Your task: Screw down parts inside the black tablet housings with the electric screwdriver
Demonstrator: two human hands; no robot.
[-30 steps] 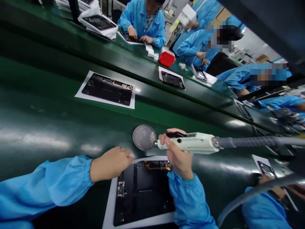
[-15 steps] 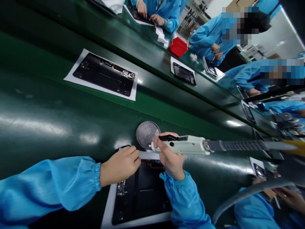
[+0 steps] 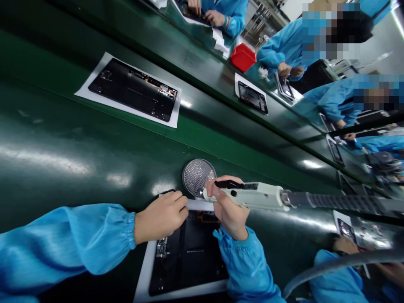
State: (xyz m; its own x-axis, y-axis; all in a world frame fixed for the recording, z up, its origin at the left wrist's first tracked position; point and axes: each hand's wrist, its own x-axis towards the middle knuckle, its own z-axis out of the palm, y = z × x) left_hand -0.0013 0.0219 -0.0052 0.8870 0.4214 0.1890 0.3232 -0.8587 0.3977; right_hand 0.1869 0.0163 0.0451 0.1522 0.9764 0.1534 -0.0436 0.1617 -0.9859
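My right hand [image 3: 229,210] grips a white electric screwdriver [image 3: 252,196] whose grey hose runs off to the right. The tool's tip rests at the near edge of a round perforated screw tray [image 3: 198,176]. My left hand [image 3: 162,216] lies with fingers curled on the top left corner of a black device panel [image 3: 189,256], which sits on a white sheet [image 3: 143,275]. What the left fingers pinch, if anything, is hidden. Both sleeves are light blue.
A green conveyor belt [image 3: 63,143] carries another black panel on white paper [image 3: 132,90] and a smaller panel on paper [image 3: 252,97] farther along. A red bin [image 3: 243,57] stands beyond. Several people in blue coats work across the belt and at the right.
My left hand has slid right along the panel's top edge, towards my right hand. The screwdriver tip has dropped onto the screw tray's near edge. The view has tilted down slightly.
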